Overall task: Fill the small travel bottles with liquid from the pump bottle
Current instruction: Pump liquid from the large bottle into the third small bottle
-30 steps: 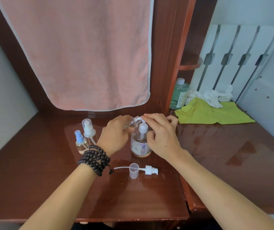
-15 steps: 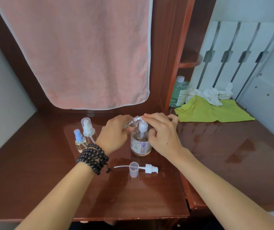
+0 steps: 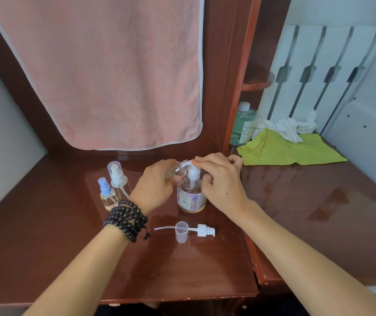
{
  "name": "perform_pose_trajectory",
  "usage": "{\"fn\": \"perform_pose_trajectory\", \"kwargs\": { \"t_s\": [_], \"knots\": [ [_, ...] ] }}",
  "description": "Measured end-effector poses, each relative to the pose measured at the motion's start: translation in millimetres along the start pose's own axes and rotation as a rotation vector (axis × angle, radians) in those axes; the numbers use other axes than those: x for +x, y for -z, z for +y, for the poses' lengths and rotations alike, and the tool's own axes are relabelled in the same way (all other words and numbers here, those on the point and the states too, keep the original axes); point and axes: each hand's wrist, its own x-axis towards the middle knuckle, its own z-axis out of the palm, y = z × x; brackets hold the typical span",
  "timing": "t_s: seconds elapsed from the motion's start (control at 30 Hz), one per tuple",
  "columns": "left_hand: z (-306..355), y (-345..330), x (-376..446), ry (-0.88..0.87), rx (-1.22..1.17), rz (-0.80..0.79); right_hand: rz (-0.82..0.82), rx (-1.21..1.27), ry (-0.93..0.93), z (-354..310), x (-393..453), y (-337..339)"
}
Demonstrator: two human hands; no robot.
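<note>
A clear pump bottle with a floral label and a white pump head stands at the middle of the brown desk. My left hand holds a small open travel bottle tilted, its threaded neck right at the pump's spout. My right hand rests its fingers on the pump head. Two more small bottles stand to the left: one with a blue sprayer and one with a white pump under a clear cap. A loose white pump top and a clear cap lie in front.
A pink towel hangs behind the desk. To the right are a green liquid bottle, a yellow-green cloth and a crumpled white cloth. A wooden upright divides the two desk parts.
Both hands stay on the pump bottle and the small bottle in nearly the same pose; only slight shifts of the view.
</note>
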Motion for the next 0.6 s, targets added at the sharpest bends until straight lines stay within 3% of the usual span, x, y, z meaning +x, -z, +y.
{"fn": "perform_pose_trajectory", "kwargs": {
  "t_s": [0.17,0.6],
  "knots": [
    [1.5,7.9,2.3,-0.011,-0.011,0.011,0.007,-0.048,0.094,-4.6,0.5,3.0],
    [-5.6,-1.2,2.3,0.002,0.007,-0.01,-0.029,-0.02,0.051,-2.0,0.5,0.1]
  ]
}}
